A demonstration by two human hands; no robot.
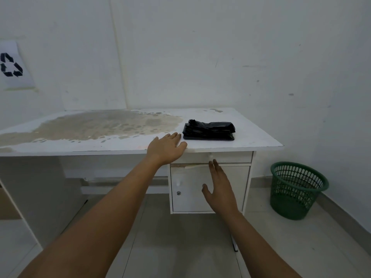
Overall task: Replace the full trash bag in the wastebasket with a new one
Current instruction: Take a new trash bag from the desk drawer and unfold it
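Worn white desk (124, 146) against scuffed white walls (200, 47) — grey tiled floor (180, 247).

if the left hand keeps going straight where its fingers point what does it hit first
Most likely the folded black trash bags on the desk; the left hand points right at them, just short of touching.

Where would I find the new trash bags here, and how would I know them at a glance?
Start at the white desk against the wall, its top stained brown on the left. On the clean right part of the top, above the cabinet door, lies a flat folded stack of black trash bags, just beyond the fingers of the left hand. It is the only black, glossy thing on the desk.
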